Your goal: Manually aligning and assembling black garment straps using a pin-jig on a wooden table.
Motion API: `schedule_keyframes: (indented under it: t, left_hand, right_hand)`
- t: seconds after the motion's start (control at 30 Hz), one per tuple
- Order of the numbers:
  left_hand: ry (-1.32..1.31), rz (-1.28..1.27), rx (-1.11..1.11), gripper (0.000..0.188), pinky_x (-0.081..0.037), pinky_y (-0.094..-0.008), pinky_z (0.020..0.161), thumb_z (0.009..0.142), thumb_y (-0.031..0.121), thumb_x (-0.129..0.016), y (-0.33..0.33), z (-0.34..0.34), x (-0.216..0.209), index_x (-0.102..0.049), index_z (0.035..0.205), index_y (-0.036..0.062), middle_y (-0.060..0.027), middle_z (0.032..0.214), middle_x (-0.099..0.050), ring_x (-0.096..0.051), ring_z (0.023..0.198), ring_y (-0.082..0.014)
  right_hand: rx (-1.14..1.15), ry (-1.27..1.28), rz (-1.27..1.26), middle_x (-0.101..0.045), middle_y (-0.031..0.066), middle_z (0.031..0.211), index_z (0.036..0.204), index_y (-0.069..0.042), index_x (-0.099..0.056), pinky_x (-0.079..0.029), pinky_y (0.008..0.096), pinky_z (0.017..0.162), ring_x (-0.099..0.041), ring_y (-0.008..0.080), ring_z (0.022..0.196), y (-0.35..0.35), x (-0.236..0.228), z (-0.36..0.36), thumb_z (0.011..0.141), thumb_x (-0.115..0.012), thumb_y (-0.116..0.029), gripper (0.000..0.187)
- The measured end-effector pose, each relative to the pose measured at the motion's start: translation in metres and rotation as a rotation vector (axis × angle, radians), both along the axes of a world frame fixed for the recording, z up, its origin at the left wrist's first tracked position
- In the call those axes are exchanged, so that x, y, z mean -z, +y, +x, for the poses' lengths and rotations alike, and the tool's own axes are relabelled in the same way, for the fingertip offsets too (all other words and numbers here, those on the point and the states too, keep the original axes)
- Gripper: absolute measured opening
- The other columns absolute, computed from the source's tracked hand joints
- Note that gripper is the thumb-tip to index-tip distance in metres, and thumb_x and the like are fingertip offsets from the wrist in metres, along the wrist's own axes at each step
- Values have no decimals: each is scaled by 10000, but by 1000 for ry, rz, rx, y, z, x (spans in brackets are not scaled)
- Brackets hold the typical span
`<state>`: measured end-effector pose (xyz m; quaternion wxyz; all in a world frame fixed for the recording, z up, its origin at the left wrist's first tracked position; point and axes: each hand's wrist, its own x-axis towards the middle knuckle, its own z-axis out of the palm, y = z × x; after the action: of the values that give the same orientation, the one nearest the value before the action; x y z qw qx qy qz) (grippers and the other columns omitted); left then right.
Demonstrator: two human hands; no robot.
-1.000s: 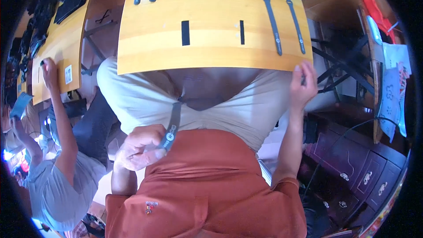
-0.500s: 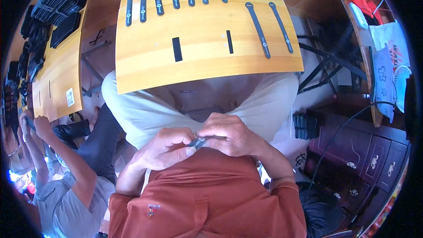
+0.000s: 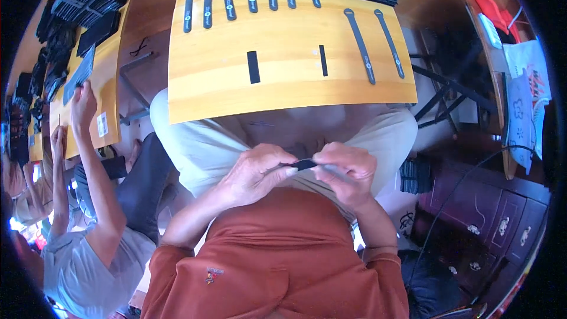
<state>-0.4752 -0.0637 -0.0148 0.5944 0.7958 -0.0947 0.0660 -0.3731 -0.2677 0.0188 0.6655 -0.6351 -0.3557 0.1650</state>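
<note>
Head view: mid-frame, our left hand (image 3: 255,172) and right hand (image 3: 349,170) finger-pinched a dark strip (image 3: 304,165) from opposite sides, apparently to steady it.

L hand (image 3: 255,172), R hand (image 3: 358,168), both pinching

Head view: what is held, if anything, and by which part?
The left hand and right hand pinch a dark strip either side of its exposed stretch; whether those are its ends is unclear.
</note>
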Motion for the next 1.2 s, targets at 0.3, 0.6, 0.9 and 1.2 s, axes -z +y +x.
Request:
schedule_keyframes:
  t: [0.3, 0.6, 0.9, 1.2]
  left_hand:
    - [257, -326, -217, 126, -496, -250, 602, 945, 125, -724, 27, -22, 2, -705, 981, 6, -47, 827, -648, -633, 706, -98]
    - [280, -157, -552, 160, -448, -222, 707, 810, 38, -832, 71, -77, 13, -691, 886, 25, -5, 839, -666, -585, 778, -79]
    - [421, -138, -781, 181, -422, -201, 682, 823, 58, -839, 30, -110, 21, -673, 895, 39, 48, 828, -625, -524, 746, -35]
    - [433, -94, -688, 173, -378, -201, 597, 850, 93, -826, 12, -87, 40, -663, 863, 36, 59, 760, -579, -466, 673, -19]
  right_hand:
    - [2, 421, 80, -693, 115, 828, 1014, 46, -714, -523, 271, 598, -666, 152, 695, -7, 14, 15, 864, -746, 40, 153]
    - [-458, -19, -336, -716, 162, 924, 1040, 15, -728, -536, 364, 718, -707, 291, 819, 22, 54, 18, 888, -706, -74, 177]
    - [-760, -69, -460, -707, 163, 930, 1051, 18, -730, -536, 387, 751, -697, 314, 838, 45, 126, 29, 896, -673, -82, 193]
    - [-696, -261, -573, -697, 175, 903, 988, 0, -736, -527, 453, 772, -682, 371, 863, 33, 151, 23, 872, -664, -123, 184]
